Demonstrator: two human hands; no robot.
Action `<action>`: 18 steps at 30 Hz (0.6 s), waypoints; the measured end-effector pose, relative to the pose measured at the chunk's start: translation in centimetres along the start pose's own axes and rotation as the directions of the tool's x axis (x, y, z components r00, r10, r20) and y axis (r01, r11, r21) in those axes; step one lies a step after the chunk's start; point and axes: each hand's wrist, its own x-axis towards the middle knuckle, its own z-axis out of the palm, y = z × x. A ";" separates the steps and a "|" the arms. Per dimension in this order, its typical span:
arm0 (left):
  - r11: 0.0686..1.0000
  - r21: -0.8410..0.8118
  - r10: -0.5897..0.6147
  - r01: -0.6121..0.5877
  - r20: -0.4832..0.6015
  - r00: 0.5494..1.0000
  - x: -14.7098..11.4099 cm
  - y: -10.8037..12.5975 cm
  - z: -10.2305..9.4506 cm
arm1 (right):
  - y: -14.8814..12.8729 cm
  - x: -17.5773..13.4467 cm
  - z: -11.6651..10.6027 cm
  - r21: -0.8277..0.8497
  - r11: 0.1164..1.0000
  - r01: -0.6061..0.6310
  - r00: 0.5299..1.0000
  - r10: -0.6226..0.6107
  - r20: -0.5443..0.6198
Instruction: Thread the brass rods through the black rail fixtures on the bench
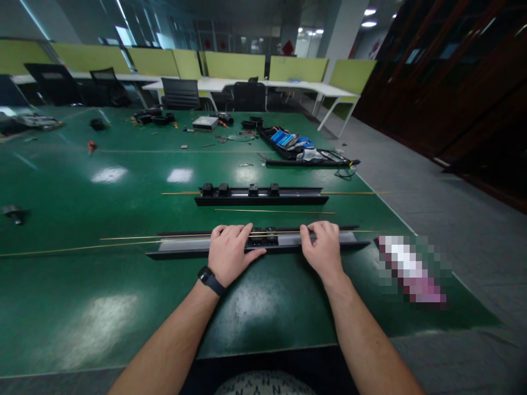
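In front of me on the green table lies a long black channel (185, 254) with a pale inner floor. Thin brass-coloured rods (132, 238) run along it and stick out past its left end. Small black blocks (269, 237) sit inside between my hands. My left hand (230, 249), with a dark watch on its wrist, lies across the channel and rods, thumb spread apart from the fingers. On the right side of the channel, my right hand (323, 244) is curled, thumb and fingertips close together at a rod; the exact contact is partly hidden.
Beyond lies a second black channel (263, 200) with several black blocks and rods. A loose rod (275, 211) lies between the channels. A pixelated pinkish item (411, 269) is at right. Farther back are a black case (269, 137) with blue packets (284, 138) and a white box (205, 123).
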 end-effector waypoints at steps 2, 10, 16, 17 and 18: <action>1.000 0.004 0.002 -0.002 0.002 1.000 0.0 0.0 0.0 | -0.2 0.0 0.1 0.020 1.000 0.006 1.000 -0.006 0.003; 1.000 0.005 0.000 0.000 0.006 1.000 0.0 0.0 0.1 | -0.9 -0.1 0.0 0.041 0.999 0.011 1.000 -0.012 0.026; 1.000 0.009 0.007 -0.007 -0.002 1.000 -0.1 0.0 0.1 | -0.7 0.0 -0.2 0.017 1.000 -0.016 1.000 0.016 0.025; 1.000 0.008 0.008 -0.008 -0.003 1.000 -0.1 0.0 0.1 | -0.6 0.0 -0.2 0.015 1.000 -0.021 1.000 0.021 0.021; 1.000 0.008 0.007 -0.007 -0.003 1.000 -0.1 0.0 0.1 | -0.6 -0.1 -0.1 0.015 1.000 -0.025 0.999 0.024 0.020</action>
